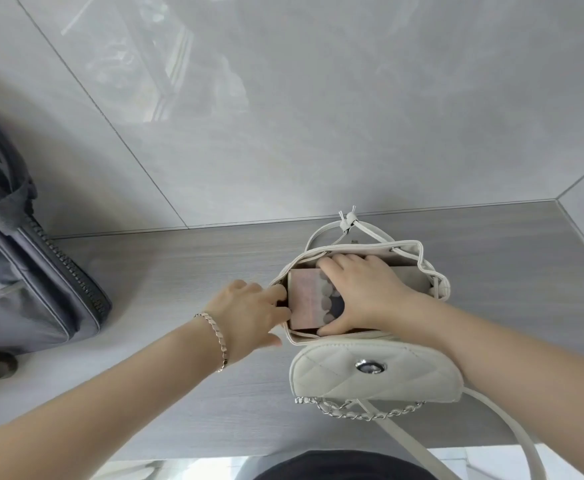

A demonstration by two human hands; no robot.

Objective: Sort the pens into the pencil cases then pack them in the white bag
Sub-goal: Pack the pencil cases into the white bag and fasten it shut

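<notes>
Two hands at white quilted bag [335,375]: right hand [370,292] curled round pink pencil case [306,299] inside the mouth, left hand [249,313] just beside the case, fingers hooked on the rim.

I seem to be at home: I stand at a pale grey wood-grain counter [179,265] set against a wall of large glossy grey tiles [352,116]. A grey fabric zip bag [17,296] and a white quilted handbag [335,375] sit on it.
</notes>
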